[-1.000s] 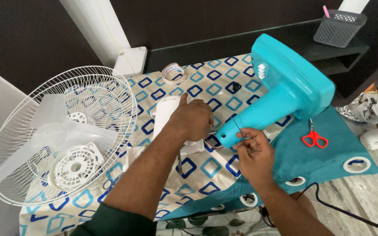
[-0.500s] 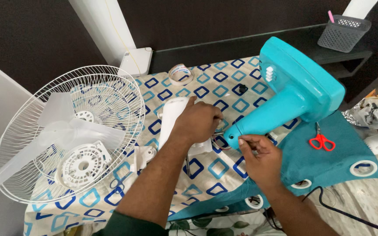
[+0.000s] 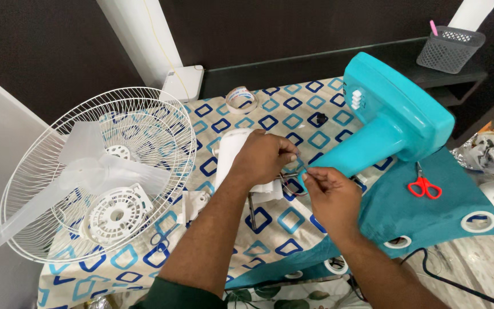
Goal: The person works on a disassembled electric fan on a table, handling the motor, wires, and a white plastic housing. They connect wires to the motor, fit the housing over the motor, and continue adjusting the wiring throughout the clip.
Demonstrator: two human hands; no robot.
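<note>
Both hands have drawn together since a moment ago. Our left hand clasps the white fan part, its long axis running away from us; our right hand pinches what seems a thin wire beside the teal fan base.

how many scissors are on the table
1: red-handled scissors lie on the teal cloth, right of the teal fan base. Others could be hidden under the hands.

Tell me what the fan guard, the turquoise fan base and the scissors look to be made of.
Fan guard: thin wire, white coated, by its fine radial spokes.
Turquoise fan base: likely moulded plastic, smooth with a soft sheen.
Scissors: red handles that look plastic; blades probably metal, too small to confirm.
</note>
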